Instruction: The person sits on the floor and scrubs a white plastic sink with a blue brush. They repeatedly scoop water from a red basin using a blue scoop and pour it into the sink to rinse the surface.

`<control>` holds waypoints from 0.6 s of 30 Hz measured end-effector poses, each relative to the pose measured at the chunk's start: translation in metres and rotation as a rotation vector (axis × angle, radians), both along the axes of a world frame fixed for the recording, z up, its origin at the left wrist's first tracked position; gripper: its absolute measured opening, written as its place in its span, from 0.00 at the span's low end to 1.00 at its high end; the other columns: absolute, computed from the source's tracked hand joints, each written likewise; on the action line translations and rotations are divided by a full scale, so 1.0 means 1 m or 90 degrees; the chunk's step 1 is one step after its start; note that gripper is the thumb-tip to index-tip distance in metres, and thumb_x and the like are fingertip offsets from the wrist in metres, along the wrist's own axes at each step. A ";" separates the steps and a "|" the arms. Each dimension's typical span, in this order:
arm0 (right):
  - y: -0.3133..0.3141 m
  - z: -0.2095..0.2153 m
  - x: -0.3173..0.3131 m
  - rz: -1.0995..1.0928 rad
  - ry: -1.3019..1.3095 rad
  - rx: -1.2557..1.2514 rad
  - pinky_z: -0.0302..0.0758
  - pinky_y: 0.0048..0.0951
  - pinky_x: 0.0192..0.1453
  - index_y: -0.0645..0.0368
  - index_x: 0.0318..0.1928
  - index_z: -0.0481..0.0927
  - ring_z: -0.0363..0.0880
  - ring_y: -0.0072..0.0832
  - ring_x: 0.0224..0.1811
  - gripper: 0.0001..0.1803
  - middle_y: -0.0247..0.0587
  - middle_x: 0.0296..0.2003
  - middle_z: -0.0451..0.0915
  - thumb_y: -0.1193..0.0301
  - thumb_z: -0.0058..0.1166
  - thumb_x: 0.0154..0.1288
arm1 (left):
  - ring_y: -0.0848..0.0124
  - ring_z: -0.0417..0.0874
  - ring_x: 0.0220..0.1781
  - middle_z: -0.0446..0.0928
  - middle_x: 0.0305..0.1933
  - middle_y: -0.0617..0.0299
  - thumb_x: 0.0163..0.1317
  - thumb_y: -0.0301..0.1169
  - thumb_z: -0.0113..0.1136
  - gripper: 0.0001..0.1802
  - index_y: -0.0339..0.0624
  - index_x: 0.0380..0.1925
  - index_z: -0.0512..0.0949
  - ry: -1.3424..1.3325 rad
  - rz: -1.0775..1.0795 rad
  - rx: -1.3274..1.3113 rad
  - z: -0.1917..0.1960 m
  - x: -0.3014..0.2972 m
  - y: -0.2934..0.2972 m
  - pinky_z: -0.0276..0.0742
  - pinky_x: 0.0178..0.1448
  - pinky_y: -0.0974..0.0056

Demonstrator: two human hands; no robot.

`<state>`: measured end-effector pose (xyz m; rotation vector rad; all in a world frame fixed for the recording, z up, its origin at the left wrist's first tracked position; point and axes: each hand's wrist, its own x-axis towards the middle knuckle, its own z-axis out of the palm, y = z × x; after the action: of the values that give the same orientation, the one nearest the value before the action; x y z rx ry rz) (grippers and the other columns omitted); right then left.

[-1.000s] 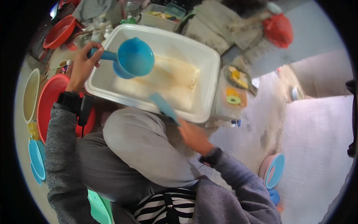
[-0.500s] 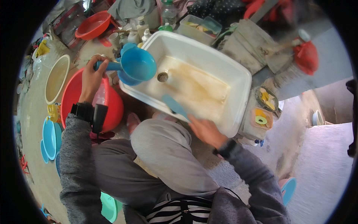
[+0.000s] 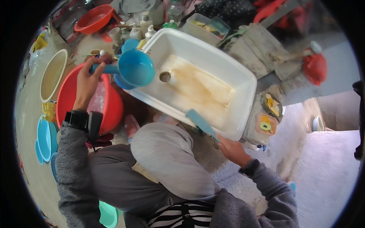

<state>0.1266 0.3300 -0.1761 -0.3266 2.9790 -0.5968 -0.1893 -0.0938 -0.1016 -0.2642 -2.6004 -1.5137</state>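
My left hand grips the handle of a blue water dipper, its bowl held over the left end of a white sink basin. Brown stains run across the basin's bottom, beside a round drain. My right hand is closed on the handle of a flat blue scrubbing tool. The tool's wide end crosses the basin's near rim; its underside is hidden. Below my left hand stands a red tub with some foamy water in it.
Left of the tub are a cream basin, a yellow bottle and blue basins. Bottles crowd behind the sink, near a clear food box. Food containers sit off its right end. A green basin lies by my leg.
My right hand has drawn the blue tool rightward and toward me, out of the basin's middle to its near rim. My left hand and the dipper have shifted slightly left.
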 end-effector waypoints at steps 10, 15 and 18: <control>-0.068 -0.030 -0.088 0.100 -0.003 -0.060 0.72 0.47 0.27 0.56 0.62 0.65 0.78 0.48 0.26 0.23 0.52 0.27 0.77 0.70 0.48 0.67 | 0.78 0.72 0.27 0.72 0.26 0.65 0.65 0.35 0.59 0.11 0.39 0.41 0.77 0.020 -0.011 -0.034 0.005 -0.001 0.009 0.70 0.32 0.71; -0.085 -0.037 -0.128 0.155 0.019 -0.094 0.73 0.47 0.28 0.55 0.64 0.63 0.77 0.48 0.24 0.27 0.51 0.26 0.76 0.70 0.48 0.66 | 0.79 0.72 0.27 0.72 0.27 0.66 0.65 0.35 0.59 0.11 0.39 0.41 0.77 0.041 0.029 -0.038 0.011 0.001 0.010 0.69 0.32 0.72; -0.039 -0.029 -0.066 0.108 0.044 0.016 0.73 0.43 0.25 0.54 0.63 0.67 0.76 0.42 0.22 0.25 0.46 0.26 0.75 0.68 0.51 0.66 | 0.79 0.71 0.27 0.71 0.26 0.67 0.65 0.35 0.59 0.11 0.40 0.42 0.77 0.050 0.042 -0.007 0.007 0.000 0.006 0.68 0.31 0.73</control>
<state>0.0608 0.2905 -0.2047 -0.6022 2.9798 -0.5392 -0.1894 -0.0877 -0.0942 -0.2329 -2.5308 -1.4386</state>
